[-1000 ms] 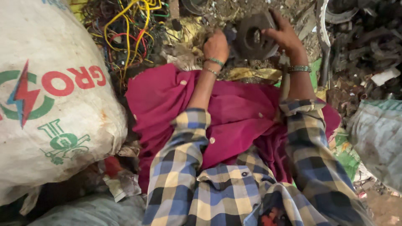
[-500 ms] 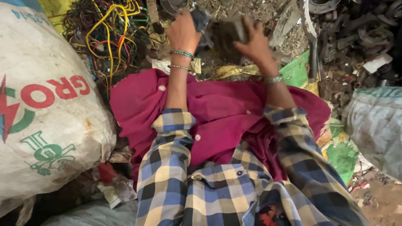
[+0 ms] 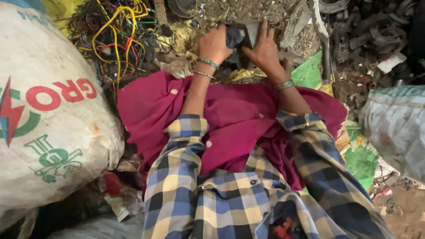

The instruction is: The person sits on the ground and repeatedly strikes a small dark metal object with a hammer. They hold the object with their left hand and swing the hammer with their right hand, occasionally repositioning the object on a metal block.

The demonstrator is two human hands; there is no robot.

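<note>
Far left: big white sack (image 3: 48, 128) w/ red and green print, filling the left side. Above-right of it, tangle of wires (image 3: 113, 40), yellow, red, green, dark, lying on the scrap-strewn ground.

Centre: person's lap covered w/ magenta cloth (image 3: 230, 119); checked sleeves, blue/yellow/white, run up from bottom edge. Both forearms reach fwd over the cloth to a dark grey metal part (image 3: 245, 37) on the ground just past the cloth's far edge.

Left hand (image 3: 214, 44): bangles on wrist, fingers curled shut around the part's left side, where smth dark and crumpled shows; can't tell if that bit belongs to the part or is separate. Right hand (image 3: 265, 51): bangle on wrist, fingers spread and pressed flat on the part's right face, index pointing up; not wrapped round it. Hands close together, part betw. them, mostly hidden by them.

Right of hands: green sheet (image 3: 310, 73) partly under the cloth, then heap of dark metal scrap (image 3: 367, 40) top right. Far right: grey sack (image 3: 396, 128), cut off by frame edge.
</note>
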